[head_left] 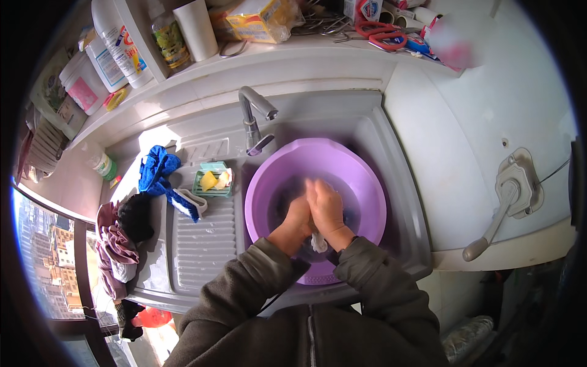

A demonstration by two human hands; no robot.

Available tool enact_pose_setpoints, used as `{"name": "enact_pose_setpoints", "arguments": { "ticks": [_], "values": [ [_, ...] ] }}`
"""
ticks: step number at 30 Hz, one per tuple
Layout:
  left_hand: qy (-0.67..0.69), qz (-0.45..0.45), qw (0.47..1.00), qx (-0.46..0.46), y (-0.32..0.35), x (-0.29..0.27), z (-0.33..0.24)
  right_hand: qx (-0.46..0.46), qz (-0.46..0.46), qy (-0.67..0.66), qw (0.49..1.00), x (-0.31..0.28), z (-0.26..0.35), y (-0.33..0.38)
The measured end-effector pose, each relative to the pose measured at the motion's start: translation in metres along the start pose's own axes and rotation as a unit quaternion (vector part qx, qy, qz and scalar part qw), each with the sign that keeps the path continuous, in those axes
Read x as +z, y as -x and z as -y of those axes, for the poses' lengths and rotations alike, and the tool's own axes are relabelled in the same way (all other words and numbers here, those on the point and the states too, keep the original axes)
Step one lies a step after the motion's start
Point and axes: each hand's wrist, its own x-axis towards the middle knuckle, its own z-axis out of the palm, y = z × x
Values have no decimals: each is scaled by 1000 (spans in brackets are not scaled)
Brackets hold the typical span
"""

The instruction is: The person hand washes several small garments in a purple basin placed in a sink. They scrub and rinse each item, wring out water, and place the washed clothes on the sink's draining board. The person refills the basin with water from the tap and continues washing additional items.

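Both my hands are over a round purple basin (255, 199) that sits in the grey sink. My left hand (298, 215) and my right hand (326, 207) are pressed together, palm against palm, the fingers pointing away from me. A wet white cloth (318, 243) pokes out below, between the heels of my hands. The rest of it is hidden by my palms. Under my hands, the inside of the basin looks dark, and what lies there is hard to make out. Behind the basin's rim stands a chrome tap (249, 122), its spout over the sink.
On the ribbed drainboard (205, 251) to the left are a green soap dish (214, 189) with yellow soap, and a blue cloth (158, 171) by a brush (186, 205). Clothes (116, 244) hang at the left edge. Bottles and red scissors (382, 37) fill the shelf behind.
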Motion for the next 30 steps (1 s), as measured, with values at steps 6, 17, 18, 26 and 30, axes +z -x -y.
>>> {"name": "enact_pose_setpoints", "arguments": {
  "ticks": [6, 17, 18, 26, 30],
  "values": [
    [-28, -81, 996, -37, 28, 30, -4, -5, -43, -19, 999, 5, 5, 3],
    [-57, -52, 995, -71, 35, 43, -7, 55, -50, 5, 997, 4, -24, -7],
    [-119, -53, 990, -54, 39, 49, -9, 80, -25, -9, 996, 1, -34, -14],
    [-315, 69, 947, -9, 63, 69, -80, 140, 283, -286, 905, -55, -37, -12],
    [-471, 152, 869, -27, 74, 71, -87, 216, 198, -577, 762, -76, -46, -20]
  ]
}}
